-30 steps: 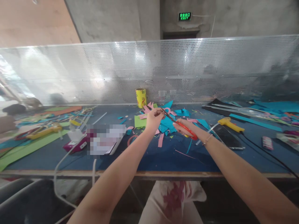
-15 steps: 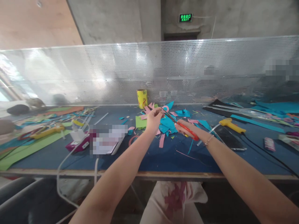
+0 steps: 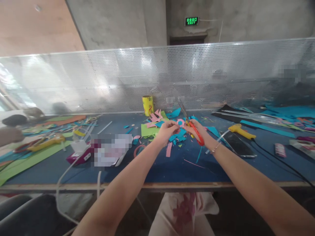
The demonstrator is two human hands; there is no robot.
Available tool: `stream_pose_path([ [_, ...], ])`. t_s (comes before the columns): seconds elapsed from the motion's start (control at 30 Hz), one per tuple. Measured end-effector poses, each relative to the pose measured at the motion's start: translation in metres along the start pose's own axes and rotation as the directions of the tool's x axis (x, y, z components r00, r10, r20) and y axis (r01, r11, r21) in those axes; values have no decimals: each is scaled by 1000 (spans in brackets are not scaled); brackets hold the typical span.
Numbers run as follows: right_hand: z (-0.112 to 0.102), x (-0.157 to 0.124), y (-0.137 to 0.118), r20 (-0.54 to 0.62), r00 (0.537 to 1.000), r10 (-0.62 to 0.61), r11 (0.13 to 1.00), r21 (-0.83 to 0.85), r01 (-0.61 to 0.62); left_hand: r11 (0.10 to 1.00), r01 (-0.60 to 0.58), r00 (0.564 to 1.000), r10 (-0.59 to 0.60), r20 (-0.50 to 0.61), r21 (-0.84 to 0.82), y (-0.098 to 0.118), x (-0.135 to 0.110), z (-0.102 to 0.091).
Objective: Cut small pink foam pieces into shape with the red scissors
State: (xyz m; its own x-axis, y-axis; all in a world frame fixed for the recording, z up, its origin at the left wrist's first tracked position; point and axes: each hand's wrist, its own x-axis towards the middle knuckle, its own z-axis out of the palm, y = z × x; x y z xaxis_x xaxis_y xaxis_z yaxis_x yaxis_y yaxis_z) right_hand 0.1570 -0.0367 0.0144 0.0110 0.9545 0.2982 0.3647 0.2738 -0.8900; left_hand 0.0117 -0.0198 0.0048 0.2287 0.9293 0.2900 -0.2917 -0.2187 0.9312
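Over the middle of the table, my left hand (image 3: 167, 131) pinches the edge of a small pink ring (image 3: 180, 119) of paper or foam. Blue shows through the ring's hole. My right hand (image 3: 199, 130) is wrapped round red-handled scissors (image 3: 199, 138), whose blades point up and away from the ring. Its fingertips are close to the ring's right side; whether they touch it I cannot tell. Beneath and behind both hands lies a pile of blue scraps (image 3: 179, 137) and pink strips (image 3: 168, 149). A green sheet (image 3: 147, 130) sits to the left of the pile.
A yellow roll (image 3: 148, 106) stands by the perforated metal screen (image 3: 133, 78). On the right are a yellow glue gun (image 3: 242, 131) and a dark phone (image 3: 238, 146). A purple power strip (image 3: 80, 158) and a partly blurred phone-like object (image 3: 120, 152) lie left, with another glue gun (image 3: 48, 143) beyond.
The scissors have swung from pointing left at the ring to pointing upward, away from it. My right hand has come closer to my left, and the ring now shows between them.
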Motion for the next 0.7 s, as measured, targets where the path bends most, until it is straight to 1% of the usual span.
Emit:
stream_pose_path([
  [0.07, -4, 0, -3, -13, 1000, -10, 1000, -2, 10, 998, 30, 998, -33, 55, 55, -4, -2, 3],
  [0.13, -8, -1, -5, 25, 999, 23, 999, 22, -24, 993, 56, 994, -65, 89, 102, -6, -4, 5],
  [0.2, -10, -2, -6, 54, 997, 59, 997, 37, -61, 989, 80, 991, -92, 99, 122, -7, -5, 6],
  [0.27, -10, -2, -8, 53, 996, 70, 997, 26, -72, 989, 89, 991, -100, 88, 118, -7, -5, 6],
  [0.4, -6, 0, -7, 7, 999, 50, 998, -28, -50, 990, 64, 995, -73, 68, 126, -6, -5, 4],
  [0.53, -4, 4, 1, 25, 1000, -4, 995, -95, 7, 983, 57, 994, -72, 78, 174, -5, -5, 2],
  [0.63, -4, 5, 5, 23, 998, -52, 994, -100, 54, 979, 53, 994, -70, 80, 197, -5, -6, 2],
  [0.7, -5, 5, 6, 16, 998, -60, 994, -88, 61, 983, 49, 996, -63, 70, 177, -5, -5, 2],
])
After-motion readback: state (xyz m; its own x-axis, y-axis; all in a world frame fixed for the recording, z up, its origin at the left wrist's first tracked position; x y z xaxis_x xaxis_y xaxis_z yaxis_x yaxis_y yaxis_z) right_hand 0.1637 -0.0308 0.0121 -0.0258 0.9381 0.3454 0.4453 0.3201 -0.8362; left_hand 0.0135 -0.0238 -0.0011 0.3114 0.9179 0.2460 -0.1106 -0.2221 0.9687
